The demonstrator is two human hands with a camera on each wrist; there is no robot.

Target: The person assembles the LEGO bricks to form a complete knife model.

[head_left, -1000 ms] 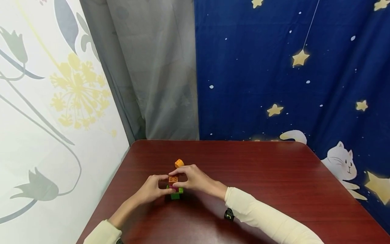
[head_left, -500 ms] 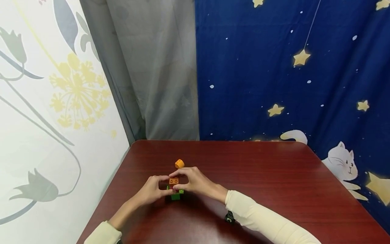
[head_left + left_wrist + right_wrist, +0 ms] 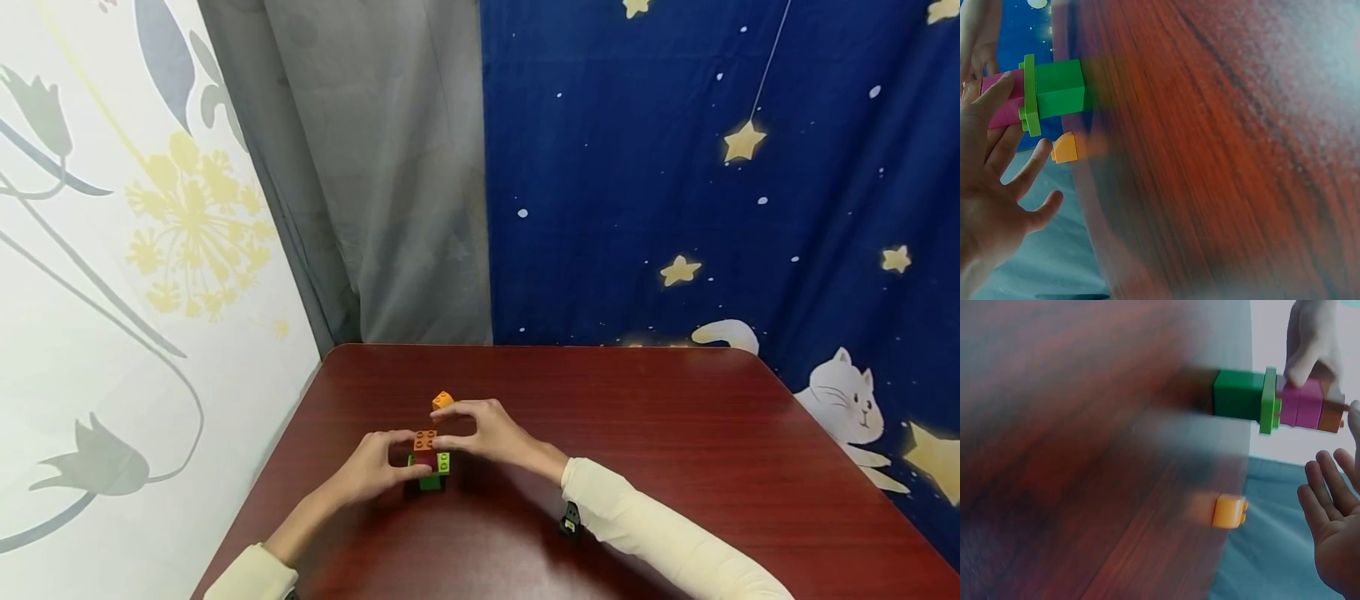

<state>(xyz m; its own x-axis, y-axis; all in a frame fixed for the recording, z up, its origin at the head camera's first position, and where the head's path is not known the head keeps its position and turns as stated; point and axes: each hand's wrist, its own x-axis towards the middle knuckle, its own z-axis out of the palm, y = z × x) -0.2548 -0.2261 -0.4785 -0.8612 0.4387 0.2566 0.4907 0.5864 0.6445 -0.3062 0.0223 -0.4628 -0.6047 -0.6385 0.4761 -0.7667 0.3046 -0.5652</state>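
Note:
A tower of toy building bricks stands on the table: a green brick [image 3: 1060,87] at the base, a wider lime plate [image 3: 1268,401], magenta bricks [image 3: 1300,403], and an orange-brown brick [image 3: 425,440] on top. My left hand [image 3: 367,471] grips the magenta part between thumb and fingers from the left. On the tower's right, my right hand [image 3: 491,433] has its fingers spread and relaxed. Its thumb lies close by the top brick; whether they touch I cannot tell. In the right wrist view, the right fingers [image 3: 1324,494] extend beside the tower, holding nothing.
Behind the tower, a loose yellow-orange brick with a curved side [image 3: 442,401] lies on the reddish-brown table [image 3: 600,417]. A pale patterned wall [image 3: 150,333] borders the left side, with grey and blue curtains [image 3: 637,167] past the far edge.
My right hand has let go of the orange-brown top brick and moved slightly up and right, its fingers opening. My left hand keeps its grip, nearly still.

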